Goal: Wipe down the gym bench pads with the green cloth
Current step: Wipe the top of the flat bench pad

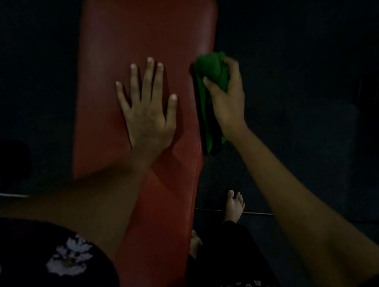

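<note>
Cloth: green cloth (213,72), bunched in the right hand (228,97) at the pad's right edge, a tail hanging down the side.
Right fingers: curled round the wad, thumb pinching it.
Left hand (148,115): flat on the red bench pad (140,27), fingers spread and straight.
Handling: cloth looks soft, light and floppy; best held as a wad in the palm. The pad looks smooth and firm, probably slick.
Floor: dark, a bare foot (234,204) beside the bench.

The left hand (147,110) lies flat, palm down, fingers straight and spread, its bare forearm reaching in from the near left. The right hand (226,92) is curled in a grip, thumb wrapped forward, its forearm stretching in from the near right.
</note>
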Demonstrator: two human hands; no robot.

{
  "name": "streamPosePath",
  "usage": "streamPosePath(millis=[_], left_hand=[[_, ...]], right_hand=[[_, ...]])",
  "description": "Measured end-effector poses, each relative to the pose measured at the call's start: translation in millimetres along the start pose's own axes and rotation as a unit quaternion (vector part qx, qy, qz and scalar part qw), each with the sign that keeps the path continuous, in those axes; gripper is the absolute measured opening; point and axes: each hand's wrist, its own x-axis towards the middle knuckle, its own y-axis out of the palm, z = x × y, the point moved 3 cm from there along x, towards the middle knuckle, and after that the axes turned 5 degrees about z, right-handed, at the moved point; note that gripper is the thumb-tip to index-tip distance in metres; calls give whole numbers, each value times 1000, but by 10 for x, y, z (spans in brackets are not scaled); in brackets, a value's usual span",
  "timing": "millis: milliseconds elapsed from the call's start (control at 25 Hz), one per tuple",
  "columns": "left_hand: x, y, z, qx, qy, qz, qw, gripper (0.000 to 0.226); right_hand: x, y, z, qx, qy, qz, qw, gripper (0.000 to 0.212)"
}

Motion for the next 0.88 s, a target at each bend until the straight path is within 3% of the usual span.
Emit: streamPosePath(millis=[120, 360, 640, 880], left_hand=[[15, -3, 1, 5, -5, 4, 1000, 58], [2, 0, -9, 14, 3, -5, 1000, 57], [3, 12, 6, 5, 2, 1, 1000, 58], [4, 29, 14, 1, 5, 1, 1000, 58]], right_hand=[[343, -68, 115, 7, 2, 0, 1000, 50], [-231, 10, 38, -16, -2, 16, 1000, 44], [1055, -147, 511, -50, -48, -19, 997, 46], [269, -34, 54, -9, -7, -15, 1000, 48]])
